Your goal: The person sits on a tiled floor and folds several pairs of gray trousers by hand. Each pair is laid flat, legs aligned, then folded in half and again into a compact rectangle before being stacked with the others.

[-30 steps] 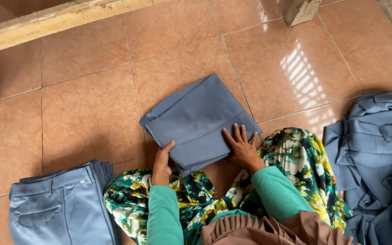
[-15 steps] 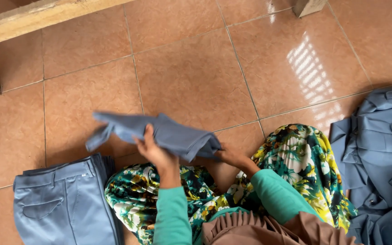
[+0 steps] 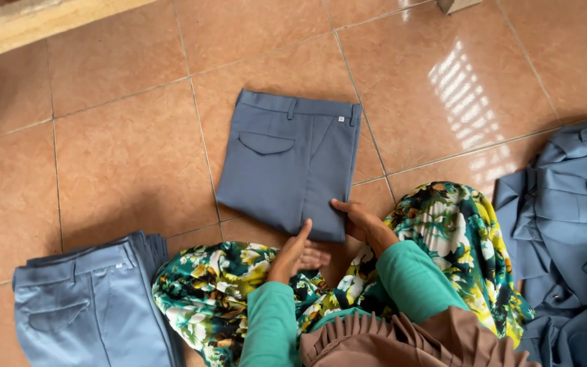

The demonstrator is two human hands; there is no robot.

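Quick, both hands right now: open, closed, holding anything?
Left hand: open, fingers straight, at the near edge of the folded grey trousers, gripping nothing.
Right hand: open, resting on the trousers' near corner, not clasping.

Folded trousers [image 3: 288, 163] lie on the floor [image 3: 123, 156] ahead of you, a stack of trousers [image 3: 83, 306] to your left, a loose heap of trousers [image 3: 568, 231] to your right.
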